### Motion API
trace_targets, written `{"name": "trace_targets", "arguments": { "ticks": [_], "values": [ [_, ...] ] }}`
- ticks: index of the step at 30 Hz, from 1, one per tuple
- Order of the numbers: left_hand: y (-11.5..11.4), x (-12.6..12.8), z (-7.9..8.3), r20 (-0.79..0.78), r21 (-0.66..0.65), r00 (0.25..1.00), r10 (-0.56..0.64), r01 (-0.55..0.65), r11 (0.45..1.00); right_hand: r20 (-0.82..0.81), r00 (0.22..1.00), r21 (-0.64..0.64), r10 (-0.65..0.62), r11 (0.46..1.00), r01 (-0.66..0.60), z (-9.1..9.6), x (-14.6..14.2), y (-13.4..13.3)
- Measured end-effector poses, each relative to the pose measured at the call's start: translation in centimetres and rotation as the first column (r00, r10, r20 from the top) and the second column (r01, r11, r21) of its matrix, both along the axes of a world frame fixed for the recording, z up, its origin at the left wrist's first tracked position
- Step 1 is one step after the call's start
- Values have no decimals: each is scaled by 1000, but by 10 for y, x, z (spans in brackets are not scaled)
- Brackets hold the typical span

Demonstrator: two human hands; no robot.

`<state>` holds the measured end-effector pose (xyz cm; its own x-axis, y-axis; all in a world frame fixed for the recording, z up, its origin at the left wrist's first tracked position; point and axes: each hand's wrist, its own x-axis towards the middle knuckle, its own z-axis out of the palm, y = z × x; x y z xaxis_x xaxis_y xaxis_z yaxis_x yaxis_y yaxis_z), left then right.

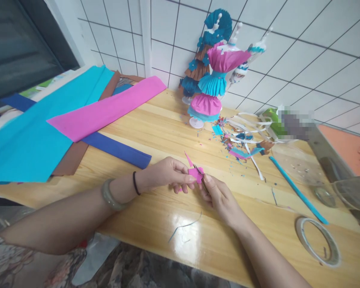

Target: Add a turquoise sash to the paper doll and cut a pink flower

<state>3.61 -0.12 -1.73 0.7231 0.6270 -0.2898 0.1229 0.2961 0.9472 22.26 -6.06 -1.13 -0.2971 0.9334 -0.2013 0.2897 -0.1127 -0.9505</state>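
Near the middle of the wooden table, my left hand [177, 176] pinches a small piece of pink crepe paper [195, 175] between thumb and fingers. My right hand [217, 196] is closed around a small pair of scissors [204, 184], whose handles are mostly covered by the fingers. The dark blades lie across the pink paper, and a thin pink sliver [189, 159] sticks up beside them. A bit of pink also shows under my left fingers. Thin dark strands [184, 227] lie on the table below the hands.
Crepe paper sheets, turquoise [33, 136], pink [114, 104] and blue [120, 150], spread at left. Paper-dressed doll figures [210, 76] stand against the tiled wall. Scraps [243, 148], a turquoise strip [298, 190], a tape roll [301, 236] and a clear cup [352, 192] lie at right.
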Motion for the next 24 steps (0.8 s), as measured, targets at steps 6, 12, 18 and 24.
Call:
{"name": "trace_targets", "arguments": {
  "ticks": [6,12,18,24],
  "values": [
    [0,0,-1,-22,7,1000,-7,7,1000,-20,1000,-12,2,1000,-2,-1,0,-1],
    [0,1,0,-13,4,1000,-2,2,1000,-27,1000,-5,4,1000,-4,0,1,-1],
    [0,0,-1,-21,6,1000,-6,6,1000,-28,1000,-12,6,1000,-6,1,0,-1],
    [1,0,1,-37,10,999,0,0,1000,-7,1000,-12,10,1000,-10,0,1,-1]
  ]
}}
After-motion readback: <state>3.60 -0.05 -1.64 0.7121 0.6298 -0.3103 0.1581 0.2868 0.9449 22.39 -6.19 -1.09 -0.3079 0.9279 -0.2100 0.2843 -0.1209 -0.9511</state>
